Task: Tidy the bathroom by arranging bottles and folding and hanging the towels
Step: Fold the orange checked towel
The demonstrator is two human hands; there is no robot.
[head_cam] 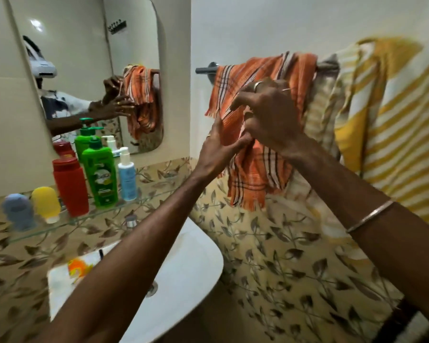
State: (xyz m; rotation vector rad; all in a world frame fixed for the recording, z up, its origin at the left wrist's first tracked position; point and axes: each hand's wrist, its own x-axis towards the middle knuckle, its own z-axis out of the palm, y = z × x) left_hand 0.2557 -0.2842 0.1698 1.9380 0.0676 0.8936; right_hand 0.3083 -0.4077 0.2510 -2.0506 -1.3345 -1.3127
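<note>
Bottles (99, 174) are lined up along the left end of the glass shelf (144, 201), so that part looks done. My worry is the orange towel (253, 169): it's bunched and hangs lopsided near the left end of the rail (206, 70), so one tug too far and it slides off onto the sink (183, 268). My left hand (221, 147) pinches a fold, right hand (268, 112) is curled into the cloth, I think; it's blurry there. The checked weave looks thin, fringed at the ends. The yellow striped towel (394, 134) hangs at the right end.
</note>
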